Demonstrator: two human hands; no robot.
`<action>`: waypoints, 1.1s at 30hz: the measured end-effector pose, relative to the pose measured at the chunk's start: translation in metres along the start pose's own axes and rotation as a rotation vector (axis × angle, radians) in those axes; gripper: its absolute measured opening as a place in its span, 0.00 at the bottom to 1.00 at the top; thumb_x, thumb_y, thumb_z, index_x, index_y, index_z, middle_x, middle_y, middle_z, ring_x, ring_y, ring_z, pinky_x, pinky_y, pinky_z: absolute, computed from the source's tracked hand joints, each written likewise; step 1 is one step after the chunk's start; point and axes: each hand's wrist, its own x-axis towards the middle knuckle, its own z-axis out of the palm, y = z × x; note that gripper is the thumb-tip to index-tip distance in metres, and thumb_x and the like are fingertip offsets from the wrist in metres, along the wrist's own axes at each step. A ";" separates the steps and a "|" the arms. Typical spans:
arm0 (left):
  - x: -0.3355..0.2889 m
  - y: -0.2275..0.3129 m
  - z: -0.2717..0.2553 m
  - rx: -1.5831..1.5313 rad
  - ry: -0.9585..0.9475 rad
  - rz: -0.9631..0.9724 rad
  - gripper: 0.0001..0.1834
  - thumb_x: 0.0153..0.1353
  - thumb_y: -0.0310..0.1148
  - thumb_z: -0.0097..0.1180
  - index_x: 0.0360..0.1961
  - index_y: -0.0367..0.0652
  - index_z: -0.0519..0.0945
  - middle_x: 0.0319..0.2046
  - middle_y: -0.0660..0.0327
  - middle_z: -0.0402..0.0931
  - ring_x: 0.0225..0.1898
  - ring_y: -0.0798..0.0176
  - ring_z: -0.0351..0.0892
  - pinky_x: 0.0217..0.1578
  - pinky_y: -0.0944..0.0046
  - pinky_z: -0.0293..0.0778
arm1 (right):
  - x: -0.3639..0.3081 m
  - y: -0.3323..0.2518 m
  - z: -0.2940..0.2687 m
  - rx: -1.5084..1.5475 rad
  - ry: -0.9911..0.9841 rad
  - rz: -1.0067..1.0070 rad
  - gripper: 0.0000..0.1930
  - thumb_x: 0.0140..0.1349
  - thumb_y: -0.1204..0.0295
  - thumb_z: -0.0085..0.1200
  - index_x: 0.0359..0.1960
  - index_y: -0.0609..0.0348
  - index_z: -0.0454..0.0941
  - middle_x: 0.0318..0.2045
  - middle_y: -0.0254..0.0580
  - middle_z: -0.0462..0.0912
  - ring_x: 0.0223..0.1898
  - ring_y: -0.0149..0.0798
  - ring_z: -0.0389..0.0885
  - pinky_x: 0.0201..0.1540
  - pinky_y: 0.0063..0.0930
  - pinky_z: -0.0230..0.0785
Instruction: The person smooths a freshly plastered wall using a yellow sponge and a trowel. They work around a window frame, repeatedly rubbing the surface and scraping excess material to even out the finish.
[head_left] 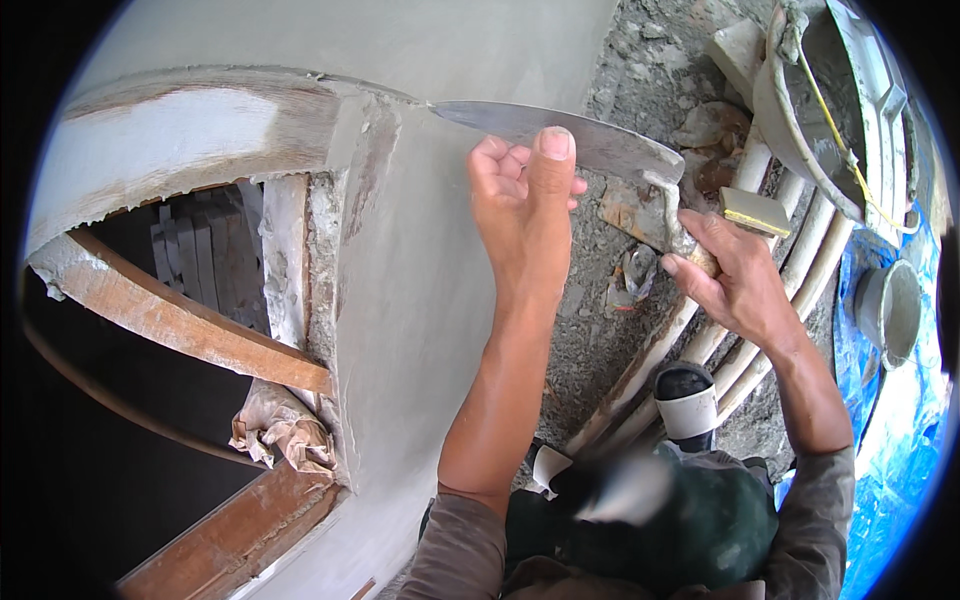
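A long, pointed metal plastering trowel (620, 148) lies across the view, its tip against or close to the grey plastered wall (410, 270). My right hand (738, 278) is closed around its handle, at the right end below the blade. My left hand (528, 205) is at the middle of the blade, the thumb raised over the metal and the other fingers curled by its lower edge. Part of the grip is hidden by the thumb. Just beyond my right hand is a grey block with a yellow edge (755, 211), perhaps a sponge float.
Left of the wall is a wooden frame (190, 135) around a dark opening, with crumpled brown paper (285, 425) at its edge. Several pale poles (800, 275) lie on rubble-strewn ground (650, 70). A large tub (775, 120), a small bucket (890, 312) and blue sheeting (890, 450) are at right.
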 end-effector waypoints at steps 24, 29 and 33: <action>-0.017 -0.010 -0.050 -0.070 0.166 0.013 0.11 0.67 0.39 0.56 0.34 0.42 0.75 0.24 0.69 0.71 0.20 0.78 0.62 0.20 0.75 0.58 | -0.013 -0.030 0.005 0.404 -0.275 0.123 0.21 0.66 0.61 0.52 0.50 0.69 0.75 0.22 0.50 0.74 0.25 0.45 0.78 0.29 0.37 0.69; -0.010 -0.010 -0.044 -0.012 0.089 -0.029 0.11 0.67 0.38 0.56 0.32 0.42 0.75 0.24 0.69 0.73 0.21 0.80 0.64 0.19 0.76 0.58 | -0.020 -0.038 0.003 0.547 -0.382 0.416 0.23 0.65 0.58 0.51 0.49 0.69 0.74 0.25 0.59 0.78 0.28 0.52 0.81 0.32 0.41 0.71; -0.003 -0.004 -0.042 -0.015 0.084 0.026 0.10 0.67 0.37 0.57 0.33 0.42 0.76 0.24 0.69 0.74 0.21 0.81 0.64 0.20 0.76 0.57 | -0.016 -0.046 0.002 0.602 -0.356 0.443 0.23 0.65 0.58 0.51 0.49 0.69 0.75 0.21 0.54 0.76 0.24 0.42 0.77 0.29 0.37 0.68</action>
